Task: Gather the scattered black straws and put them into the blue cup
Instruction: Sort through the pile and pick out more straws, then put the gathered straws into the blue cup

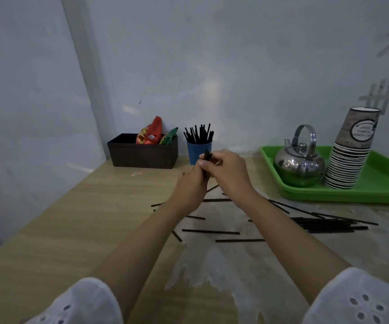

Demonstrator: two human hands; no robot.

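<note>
Both hands meet mid-counter, raised off the surface. L hand and R hand share one small bundle of black straws. The fingers of the R hand curl round its upper part, and the L hand grips lower down, closed round the sticks. The bundle stands approx upright w/ a slight tilt, its top poking out above the fingers.

The blue cup sits just behind the fingers, partly hidden by them, w/ a bunch of straws in the cup fanned upward. Can't tell if the bundle touches the cup.

Loose straws lie flat on the counter below and nearer than the fingers, at mixed angles, some passing under the forearms. A denser pile of straws lies to the right of the fingers, near the R forearm.

Left of the fingers, against the wall: a dark box holding red and green snack packets, beside the cup.

Right of the fingers: a green tray carrying a steel kettle and a leaning stack of paper cups, the two close together.

White sleeves w/ eyelet holes show at the bottom edge.
</note>
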